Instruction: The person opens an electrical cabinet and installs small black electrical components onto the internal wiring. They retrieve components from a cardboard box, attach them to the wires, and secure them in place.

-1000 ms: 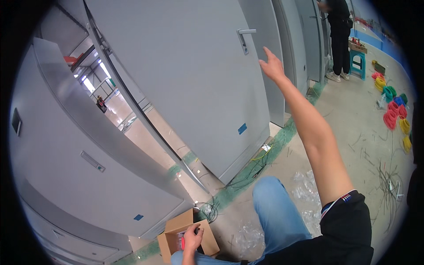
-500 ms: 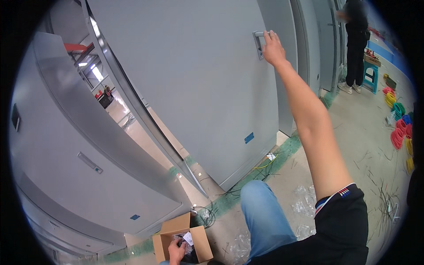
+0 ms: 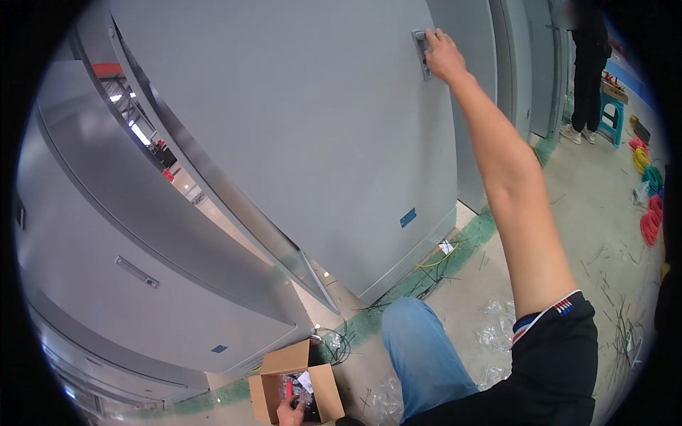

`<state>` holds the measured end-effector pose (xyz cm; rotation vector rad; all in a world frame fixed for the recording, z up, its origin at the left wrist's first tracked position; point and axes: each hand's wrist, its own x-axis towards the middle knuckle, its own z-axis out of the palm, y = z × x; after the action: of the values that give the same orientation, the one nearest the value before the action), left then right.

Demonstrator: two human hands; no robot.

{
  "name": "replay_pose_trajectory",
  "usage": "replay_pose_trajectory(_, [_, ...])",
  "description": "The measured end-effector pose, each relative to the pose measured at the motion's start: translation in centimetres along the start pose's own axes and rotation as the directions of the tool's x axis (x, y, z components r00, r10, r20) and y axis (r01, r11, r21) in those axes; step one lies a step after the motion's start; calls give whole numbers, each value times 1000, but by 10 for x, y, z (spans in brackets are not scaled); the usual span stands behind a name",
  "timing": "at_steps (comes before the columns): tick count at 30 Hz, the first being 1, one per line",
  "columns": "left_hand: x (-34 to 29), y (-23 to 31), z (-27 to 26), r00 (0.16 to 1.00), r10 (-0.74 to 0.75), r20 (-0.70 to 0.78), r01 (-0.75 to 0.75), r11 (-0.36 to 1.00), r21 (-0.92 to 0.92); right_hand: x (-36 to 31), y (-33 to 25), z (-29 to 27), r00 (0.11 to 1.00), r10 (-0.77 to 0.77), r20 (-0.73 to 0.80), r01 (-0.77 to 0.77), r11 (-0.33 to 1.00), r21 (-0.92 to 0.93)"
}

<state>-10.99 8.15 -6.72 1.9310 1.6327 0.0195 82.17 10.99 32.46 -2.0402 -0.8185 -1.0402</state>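
My right arm reaches up to a grey cabinet door [image 3: 298,142]. The bent fingers of my right hand [image 3: 446,58] are closed over the upper part of the door handle [image 3: 425,65], a recessed metal latch. Low on my left, my left hand [image 3: 290,412] is inside an open cardboard box [image 3: 291,356]. Its fingers are closed around a slim red piece [image 3: 289,390] that points up; its lower part is hidden, so its kind cannot be told. Clear plastic bags with a white label [image 3: 305,381] and dark items lie beside it in the box.
Another grey cabinet [image 3: 177,270] stands at left, with a narrow gap before the door. Clear bags [image 3: 494,330] and cable scraps [image 3: 621,319] litter the floor. Coloured wire coils [image 3: 650,221] lie at right; a person [image 3: 588,71] stands by a teal stool [image 3: 612,117].
The handle's lever stuck out in my right hand and now sits closer to the door. A red piece now shows in my left hand. The view has shifted slightly.
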Motion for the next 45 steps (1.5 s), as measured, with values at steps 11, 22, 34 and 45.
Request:
replay_pose_trajectory(11, [-8,19,21,993,57,-108,-69,991,-114,-6,-35,-4,906,254,339,-269,963,-4])
replay_pose_trajectory(22, [-20,17,15,990,92,-107,-99,993,-62,-132,-50,7,840,166,516,-169,985,-42])
replay_pose_trajectory(34, [-46,17,2,936,289,-199,-302,952,-38,-295,-178,8,458,-432,777,-65,855,514])
replay_pose_trajectory(45, [-60,-2,-20,897,305,-319,-340,938,-62,-356,-534,-110,649,-733,204,247,456,855])
